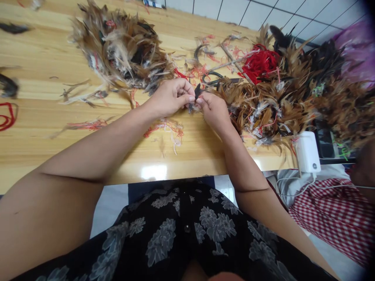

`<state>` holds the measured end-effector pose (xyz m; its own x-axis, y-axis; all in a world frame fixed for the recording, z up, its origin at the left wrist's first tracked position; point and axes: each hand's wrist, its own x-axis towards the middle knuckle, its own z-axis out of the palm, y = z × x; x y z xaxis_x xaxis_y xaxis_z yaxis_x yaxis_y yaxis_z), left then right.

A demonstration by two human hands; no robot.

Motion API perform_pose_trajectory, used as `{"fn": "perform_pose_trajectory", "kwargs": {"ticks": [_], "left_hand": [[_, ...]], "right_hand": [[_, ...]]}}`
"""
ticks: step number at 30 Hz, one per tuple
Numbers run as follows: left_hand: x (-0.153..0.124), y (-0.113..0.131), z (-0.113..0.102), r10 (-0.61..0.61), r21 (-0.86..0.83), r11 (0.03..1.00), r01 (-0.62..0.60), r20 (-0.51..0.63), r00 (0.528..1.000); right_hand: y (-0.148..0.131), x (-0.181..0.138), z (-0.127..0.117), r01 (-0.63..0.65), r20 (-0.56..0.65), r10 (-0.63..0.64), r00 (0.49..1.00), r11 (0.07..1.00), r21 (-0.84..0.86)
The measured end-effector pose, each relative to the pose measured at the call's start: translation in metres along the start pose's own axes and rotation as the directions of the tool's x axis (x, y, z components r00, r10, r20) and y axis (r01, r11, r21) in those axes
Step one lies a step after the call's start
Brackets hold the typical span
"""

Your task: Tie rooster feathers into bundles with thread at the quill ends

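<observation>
My left hand (175, 95) and my right hand (213, 109) meet above the table, fingertips almost touching. Each is closed in a pinch. Between the fingertips is a small dark feather (197, 90), with a greyish fluffy end showing just below. The fingers hide most of it. Behind my left wrist lies a large heap of brown and black feathers (125, 50). Beside my right hand spreads another pile of brown feathers (269, 105). Black-handled scissors (215, 78), partly covered, rest just beyond my hands.
A bundle of red string (260, 62) lies at the back right. Red thread scraps (166, 128) and loose feathers litter the wooden table (193, 156). A white charger (307, 152) with a cable sits at the right front edge. A person in red checked cloth (334, 214) is close on the right.
</observation>
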<state>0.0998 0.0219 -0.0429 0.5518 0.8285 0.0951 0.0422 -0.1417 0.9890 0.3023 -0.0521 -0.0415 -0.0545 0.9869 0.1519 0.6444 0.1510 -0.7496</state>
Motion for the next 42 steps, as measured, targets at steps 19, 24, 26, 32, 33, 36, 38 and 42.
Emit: {"fn": "perform_pose_trajectory", "kwargs": {"ticks": [19, 24, 26, 32, 33, 36, 38, 42], "left_hand": [[0.002, -0.002, -0.009, 0.054, -0.094, 0.994, -0.052, 0.019, 0.998], [-0.002, 0.0, -0.003, 0.048, 0.067, 0.996, -0.051, 0.05, 0.998], [-0.003, -0.001, 0.002, 0.061, 0.127, 0.99, -0.067, 0.049, 0.997], [-0.009, 0.002, 0.012, 0.186, 0.37, 0.913, -0.17, -0.008, 0.982], [-0.01, 0.004, 0.013, 0.189, 0.382, 0.908, -0.171, -0.011, 0.982], [-0.013, 0.012, 0.014, 0.186, 0.405, 0.9, -0.163, -0.017, 0.982], [-0.013, 0.014, 0.013, 0.163, 0.395, 0.909, -0.136, -0.035, 0.986], [-0.01, 0.01, 0.009, 0.007, 0.176, 0.984, -0.007, -0.001, 1.0]], "right_hand": [[0.013, 0.009, 0.0, -0.031, -0.035, 0.038, 0.999, 0.98, 0.198], [0.002, 0.001, -0.005, -0.021, -0.076, 0.017, 0.997, 0.998, -0.053], [-0.001, -0.003, -0.002, -0.015, -0.103, 0.0, 0.995, 0.989, -0.146], [-0.014, -0.009, 0.012, 0.041, -0.16, -0.079, 0.984, 0.972, -0.233], [-0.017, -0.01, 0.014, 0.042, -0.149, -0.081, 0.986, 0.968, -0.248], [-0.027, -0.013, 0.015, 0.053, -0.132, -0.087, 0.987, 0.969, -0.24], [-0.03, -0.014, 0.012, 0.048, -0.135, -0.077, 0.988, 0.977, -0.207], [-0.023, -0.012, 0.0, -0.014, -0.164, -0.006, 0.986, 0.993, -0.118]]}}
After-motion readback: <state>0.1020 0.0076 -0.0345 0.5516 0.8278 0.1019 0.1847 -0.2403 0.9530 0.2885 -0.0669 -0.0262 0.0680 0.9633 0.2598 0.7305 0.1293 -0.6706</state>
